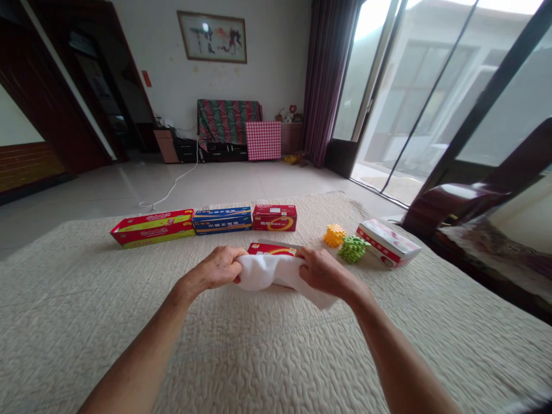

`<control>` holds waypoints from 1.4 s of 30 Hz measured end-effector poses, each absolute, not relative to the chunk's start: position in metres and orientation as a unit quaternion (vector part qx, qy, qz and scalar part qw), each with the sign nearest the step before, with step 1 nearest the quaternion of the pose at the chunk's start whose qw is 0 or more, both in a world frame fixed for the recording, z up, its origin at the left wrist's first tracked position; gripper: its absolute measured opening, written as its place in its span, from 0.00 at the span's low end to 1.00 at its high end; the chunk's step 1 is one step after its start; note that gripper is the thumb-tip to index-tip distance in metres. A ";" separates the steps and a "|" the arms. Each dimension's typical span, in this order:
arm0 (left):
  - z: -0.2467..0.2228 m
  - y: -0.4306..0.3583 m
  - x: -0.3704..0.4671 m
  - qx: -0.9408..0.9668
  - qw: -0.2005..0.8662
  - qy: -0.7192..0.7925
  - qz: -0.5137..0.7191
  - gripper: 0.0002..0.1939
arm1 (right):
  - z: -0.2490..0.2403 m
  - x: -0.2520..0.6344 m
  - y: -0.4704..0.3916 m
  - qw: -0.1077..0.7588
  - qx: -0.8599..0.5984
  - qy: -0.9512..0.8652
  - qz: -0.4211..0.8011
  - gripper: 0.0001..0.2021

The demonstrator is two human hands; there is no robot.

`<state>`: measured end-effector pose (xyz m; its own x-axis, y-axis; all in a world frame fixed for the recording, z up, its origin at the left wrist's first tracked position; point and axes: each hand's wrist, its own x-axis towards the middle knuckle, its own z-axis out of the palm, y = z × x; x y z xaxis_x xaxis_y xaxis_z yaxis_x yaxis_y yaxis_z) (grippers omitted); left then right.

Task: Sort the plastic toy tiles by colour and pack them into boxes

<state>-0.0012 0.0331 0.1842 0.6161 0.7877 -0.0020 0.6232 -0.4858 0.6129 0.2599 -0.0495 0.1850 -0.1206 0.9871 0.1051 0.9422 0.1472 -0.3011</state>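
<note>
A white cloth (271, 270) is stretched between my two hands, sagging a little in the middle. My left hand (222, 266) is closed on its left end. On the other side my right hand (321, 270) grips it, and a loose corner hangs below that hand. Just behind the cloth lies a red box (271, 248), its lower part hidden by the cloth. Whether the cloth touches this box I cannot tell.
Behind stand a red and yellow-green box (155, 228), a blue box (222, 220) and a dark red box (275, 218). To the right are an orange spiky toy (334, 235), a green one (352, 249) and a white-and-red box (388, 242). All sit on a quilted cover (276, 356).
</note>
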 end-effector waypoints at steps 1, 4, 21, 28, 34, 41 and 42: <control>0.187 0.039 0.001 0.848 0.278 0.419 0.168 0.17 | 0.188 0.263 -0.046 0.154 -0.651 -0.741 0.067 0.15; 0.193 0.065 0.014 0.840 0.190 0.425 0.277 0.19 | 0.199 0.273 -0.029 0.195 -0.671 -0.716 0.004 0.16; 0.076 0.161 0.044 0.884 0.108 0.306 0.338 0.28 | 0.145 0.276 0.051 0.177 -0.706 -0.686 -0.001 0.17; 0.096 0.135 0.021 0.903 0.127 0.286 0.296 0.21 | 0.145 0.281 0.026 0.150 -0.662 -0.731 0.068 0.16; 0.104 0.102 0.001 0.921 0.122 0.272 0.252 0.16 | 0.154 0.271 -0.005 0.134 -0.614 -0.763 0.152 0.09; 0.117 0.058 -0.022 0.930 0.158 0.257 0.212 0.18 | 0.156 0.256 -0.036 0.054 -0.575 -0.755 0.309 0.12; 0.122 0.053 -0.023 0.930 0.165 0.254 0.209 0.17 | 0.158 0.253 -0.038 0.048 -0.570 -0.753 0.326 0.12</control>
